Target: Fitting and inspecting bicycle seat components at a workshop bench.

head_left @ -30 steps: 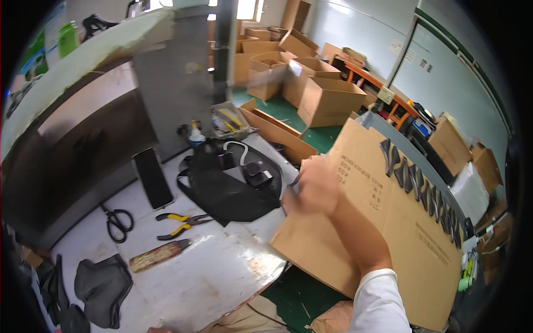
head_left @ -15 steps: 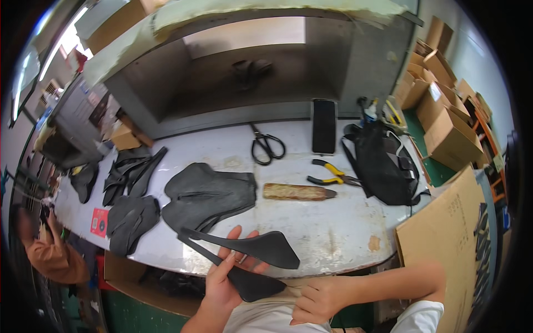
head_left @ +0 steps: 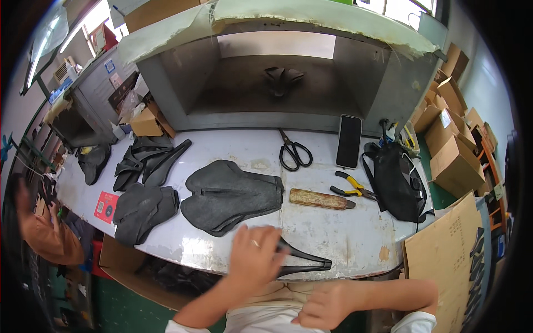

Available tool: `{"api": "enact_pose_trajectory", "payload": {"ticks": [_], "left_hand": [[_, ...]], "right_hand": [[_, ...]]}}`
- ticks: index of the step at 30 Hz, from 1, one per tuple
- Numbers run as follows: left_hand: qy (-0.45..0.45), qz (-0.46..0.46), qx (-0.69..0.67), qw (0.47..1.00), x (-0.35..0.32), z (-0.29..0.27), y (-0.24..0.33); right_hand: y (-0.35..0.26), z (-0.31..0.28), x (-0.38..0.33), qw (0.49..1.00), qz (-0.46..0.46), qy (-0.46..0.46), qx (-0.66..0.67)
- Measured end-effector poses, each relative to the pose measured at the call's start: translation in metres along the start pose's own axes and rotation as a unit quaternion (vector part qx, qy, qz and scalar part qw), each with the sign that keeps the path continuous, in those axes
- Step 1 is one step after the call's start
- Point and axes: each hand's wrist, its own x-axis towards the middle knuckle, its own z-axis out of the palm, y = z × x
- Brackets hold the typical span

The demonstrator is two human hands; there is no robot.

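- A long black saddle-shaped piece [head_left: 302, 261] lies at the near edge of the worktable [head_left: 333, 233], its narrow tip pointing right.
- The left hand [head_left: 252, 258] rests on its wide end, fingers spread and lightly curled, seemingly pinning it flat.
- The right hand [head_left: 327, 304] hangs below the edge, loosely closed, holding nothing I can see.
- Just behind sits a stack of black saddle covers [head_left: 230, 194]; further right, a wooden-handled tool [head_left: 322, 200], pliers [head_left: 352, 186], scissors [head_left: 294, 152].

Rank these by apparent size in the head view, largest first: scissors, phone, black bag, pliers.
1. black bag
2. phone and scissors: look about alike, so I won't rank them
3. pliers, smallest
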Motion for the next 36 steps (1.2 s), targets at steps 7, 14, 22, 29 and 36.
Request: {"api": "enact_pose_trajectory", "payload": {"ticks": [7,14,22,29,36], "left_hand": [[-0.053,0.155,0.125,0.979,0.059,0.023,-0.107],[-0.016,0.078,-0.04,0.996,0.062,0.021,-0.118],[-0.094,-0.003,-0.089,0.992,0.064,0.013,-0.12],[-0.095,0.044,-0.083,0.991,0.065,0.014,-0.128],[-0.066,0.067,-0.071,0.993,0.063,0.018,-0.13]], "right_hand": [[0.012,0.016,0.007,0.997,0.065,0.015,-0.031],[0.03,0.031,0.013,0.996,0.085,0.004,-0.034],[0.077,0.045,0.033,0.987,0.163,0.003,-0.004],[0.112,0.061,0.023,0.94,0.339,-0.028,-0.008],[0.136,0.068,0.014,0.927,0.365,-0.036,-0.075]]}}
